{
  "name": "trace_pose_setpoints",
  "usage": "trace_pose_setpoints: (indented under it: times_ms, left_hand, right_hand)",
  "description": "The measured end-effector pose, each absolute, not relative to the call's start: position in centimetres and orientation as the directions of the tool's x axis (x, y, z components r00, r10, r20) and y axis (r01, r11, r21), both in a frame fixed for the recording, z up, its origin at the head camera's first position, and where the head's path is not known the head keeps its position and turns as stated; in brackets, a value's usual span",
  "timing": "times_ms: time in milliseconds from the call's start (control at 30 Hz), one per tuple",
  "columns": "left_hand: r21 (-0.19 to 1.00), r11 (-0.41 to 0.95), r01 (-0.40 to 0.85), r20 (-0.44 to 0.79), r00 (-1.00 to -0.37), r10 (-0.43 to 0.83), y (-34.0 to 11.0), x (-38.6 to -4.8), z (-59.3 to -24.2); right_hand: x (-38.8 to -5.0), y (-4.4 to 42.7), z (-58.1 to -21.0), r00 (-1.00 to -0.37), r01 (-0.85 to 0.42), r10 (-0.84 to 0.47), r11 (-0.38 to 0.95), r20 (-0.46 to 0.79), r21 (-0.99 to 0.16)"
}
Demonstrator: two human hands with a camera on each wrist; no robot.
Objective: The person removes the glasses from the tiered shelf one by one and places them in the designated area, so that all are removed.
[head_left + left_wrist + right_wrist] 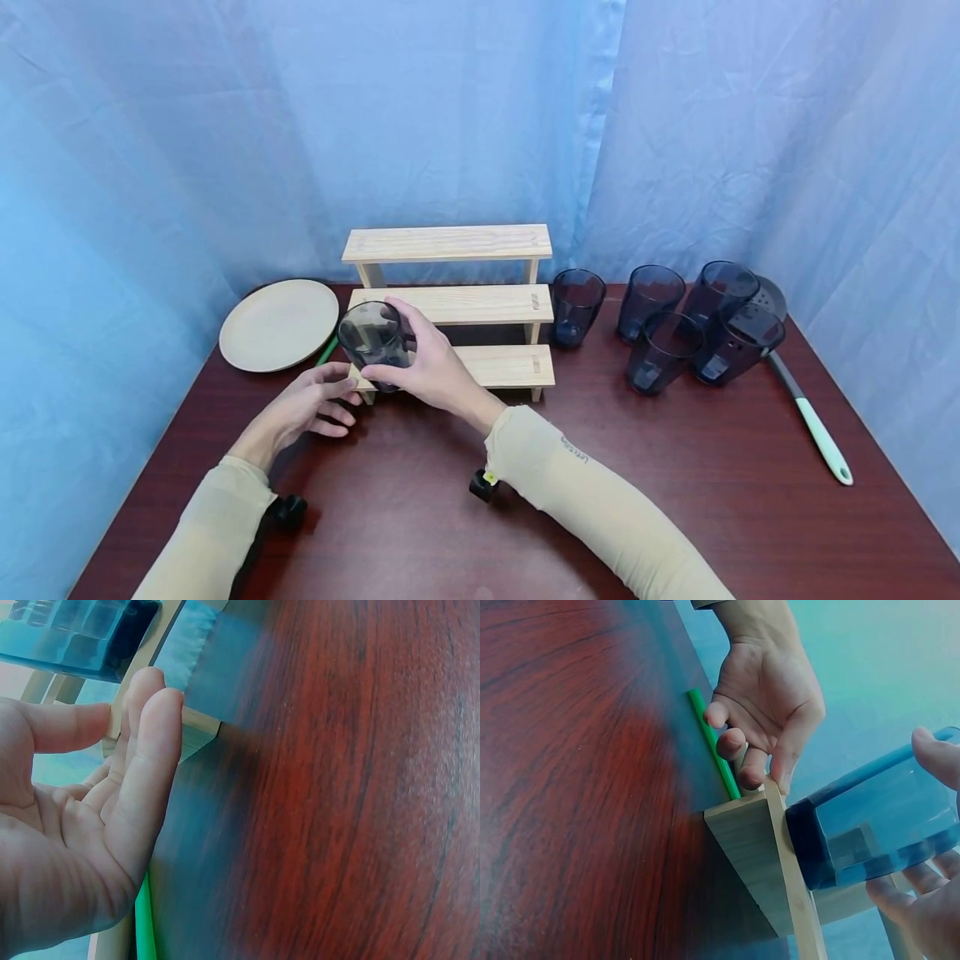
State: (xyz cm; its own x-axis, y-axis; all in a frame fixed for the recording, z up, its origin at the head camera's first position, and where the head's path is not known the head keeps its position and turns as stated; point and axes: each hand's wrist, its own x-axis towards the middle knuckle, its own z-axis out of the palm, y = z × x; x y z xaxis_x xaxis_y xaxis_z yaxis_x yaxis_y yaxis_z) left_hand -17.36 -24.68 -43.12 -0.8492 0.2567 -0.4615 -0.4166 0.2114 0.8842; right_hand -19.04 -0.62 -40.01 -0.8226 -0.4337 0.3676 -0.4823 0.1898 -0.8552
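Note:
My right hand (pixel 431 358) grips a dark see-through glass (pixel 369 337) around its side, thumb on one side and fingers on the other. The glass is upright over the left end of the lowest board of a three-step wooden shelf (pixel 498 364). Its base (pixel 810 851) is at the board's top face; whether it bears on it I cannot tell. At that same end, the thumb and a finger of my left hand (pixel 303 408) pinch the board's corner, while the other fingers (pixel 146 772) are loosely bent below.
A round beige plate (pixel 279 325) is at the back left, with a green stick (pixel 327 350) beside it. Several more dark glasses (pixel 577 304) stand right of the shelf. A skimmer with a pale green handle (pixel 823 440) lies at the far right. Blue curtains (pixel 480 108) enclose the table.

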Motion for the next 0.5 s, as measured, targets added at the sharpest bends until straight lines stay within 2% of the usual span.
trace_pose_setpoints:
  times_ms: [500]
  left_hand:
    - [0.883, 0.21, -0.419, -0.464, -0.845, 0.265, -24.5, -17.4, -42.8]
  right_hand:
    - [-18.6, 1.0, -39.9, -0.842, -0.442, -0.422, 0.185, 0.335, -0.878]
